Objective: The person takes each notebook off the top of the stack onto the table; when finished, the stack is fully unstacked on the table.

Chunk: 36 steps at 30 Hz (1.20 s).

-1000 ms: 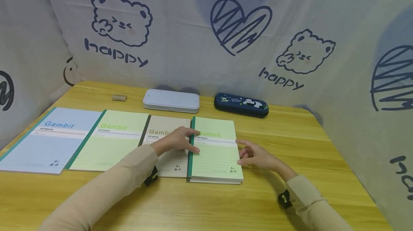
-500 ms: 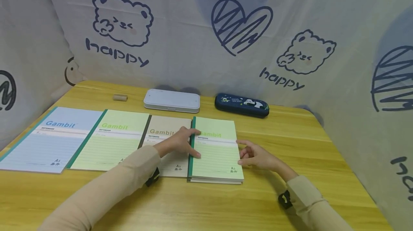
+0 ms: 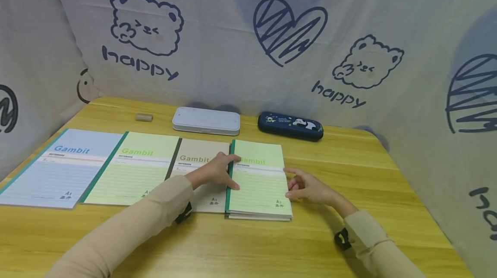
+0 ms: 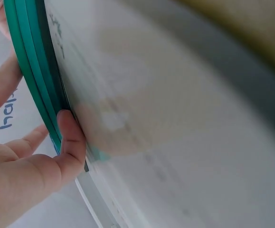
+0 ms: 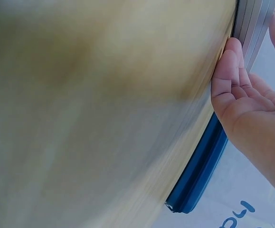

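A small stack of notebooks, topped by a light green one (image 3: 256, 192), lies between both hands. My left hand (image 3: 213, 169) touches its spine side, thumb and index finger spread apart. In the left wrist view, the thumb lies against green spines (image 4: 30, 61) with a dark one among them. At the opposite side, my right hand (image 3: 308, 187) touches the page edges with index finger and thumb, its other fingers bent in. The right wrist view shows these layered page edges (image 5: 251, 28) by the fingertips. Under the left hand lies a brown notebook (image 3: 203, 146), partly hidden.
Left of it, a second green notebook (image 3: 143, 176) and a blue notebook (image 3: 50, 181) lie flat in a row. Along the back stand a white case (image 3: 206, 119), a dark blue panda pencil case (image 3: 289, 127) and a small tan cylinder (image 3: 143, 117). A printed cloth (image 3: 217, 75) hangs behind the table.
My left thumb has slid slightly nearer along the spine, and the top notebook's near edge has shifted a little. The right hand has stayed at the page edges.
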Each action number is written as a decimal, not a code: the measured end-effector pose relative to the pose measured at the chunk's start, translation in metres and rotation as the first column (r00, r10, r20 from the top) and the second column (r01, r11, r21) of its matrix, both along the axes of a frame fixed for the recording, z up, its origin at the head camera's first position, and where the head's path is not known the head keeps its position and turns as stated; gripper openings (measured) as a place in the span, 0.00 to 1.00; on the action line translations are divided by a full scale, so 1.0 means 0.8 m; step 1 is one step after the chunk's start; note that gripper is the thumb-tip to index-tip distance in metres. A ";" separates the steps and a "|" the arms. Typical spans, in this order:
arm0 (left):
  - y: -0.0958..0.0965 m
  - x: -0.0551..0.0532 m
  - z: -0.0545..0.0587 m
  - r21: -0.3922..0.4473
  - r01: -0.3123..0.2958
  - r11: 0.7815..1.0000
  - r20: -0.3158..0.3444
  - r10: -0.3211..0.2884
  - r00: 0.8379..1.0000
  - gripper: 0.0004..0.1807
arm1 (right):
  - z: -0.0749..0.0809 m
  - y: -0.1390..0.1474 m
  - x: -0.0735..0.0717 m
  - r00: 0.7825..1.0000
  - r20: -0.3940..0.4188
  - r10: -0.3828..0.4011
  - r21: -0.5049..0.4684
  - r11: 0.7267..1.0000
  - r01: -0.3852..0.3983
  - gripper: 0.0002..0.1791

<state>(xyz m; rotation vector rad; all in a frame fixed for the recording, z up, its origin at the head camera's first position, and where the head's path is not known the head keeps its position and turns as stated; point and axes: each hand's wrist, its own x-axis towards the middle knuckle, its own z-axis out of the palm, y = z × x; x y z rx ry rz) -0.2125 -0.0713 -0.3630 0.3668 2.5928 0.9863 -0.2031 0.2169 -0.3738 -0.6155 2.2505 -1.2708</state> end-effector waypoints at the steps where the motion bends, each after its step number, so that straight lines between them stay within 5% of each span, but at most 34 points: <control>1: 0.000 0.000 0.000 -0.002 0.003 1.000 0.000 -0.003 1.000 0.46 | 0.000 0.000 0.000 1.000 0.000 -0.002 0.003 1.000 0.002 0.40; 13: -0.007 -0.005 0.006 0.004 0.050 0.999 0.004 -0.050 0.999 0.43 | -0.001 -0.003 -0.002 1.000 -0.013 0.016 0.009 1.000 -0.015 0.39; 21: -0.015 -0.006 0.005 0.085 0.019 0.996 0.082 -0.026 0.996 0.43 | -0.003 -0.001 -0.004 1.000 -0.020 0.018 0.021 1.000 -0.017 0.39; 28: -0.032 -0.007 0.001 0.262 -0.041 0.964 0.216 -0.017 0.976 0.43 | -0.004 0.001 -0.004 1.000 -0.023 0.019 0.033 0.999 -0.018 0.39; 36: -0.047 0.005 0.008 0.380 -0.095 0.920 0.282 -0.018 0.959 0.41 | -0.002 0.002 -0.002 0.999 -0.025 0.022 0.025 0.999 -0.021 0.39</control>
